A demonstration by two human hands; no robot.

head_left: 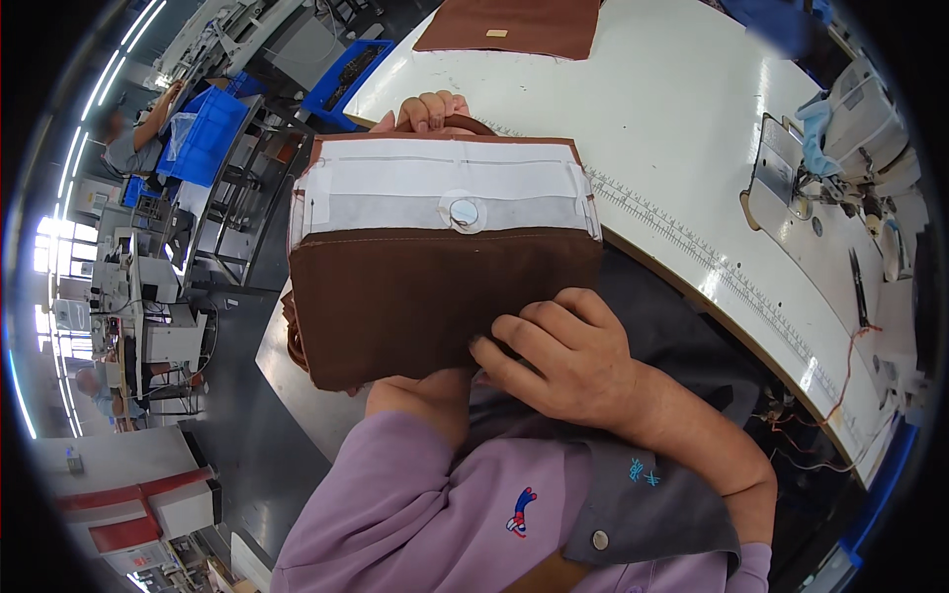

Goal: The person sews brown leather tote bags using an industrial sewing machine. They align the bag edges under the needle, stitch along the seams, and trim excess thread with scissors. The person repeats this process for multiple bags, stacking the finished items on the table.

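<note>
I hold a brown fabric bag piece [415,296] up in front of me. It has a white and grey lining strip [445,193] across its top with a round metal snap [463,212] in the middle. My left hand [432,109] reaches behind it, with fingers curled over the top edge. My right hand [559,361] grips the lower right corner, knuckles toward me. My left forearm in a lilac sleeve runs up behind the piece.
A white worktable [633,109] with a printed ruler along its edge curves to the right. A sewing machine [850,148] stands at the far right. Another brown piece [509,25] lies at the table's far end. Blue bins [203,133] and other workers are at the left.
</note>
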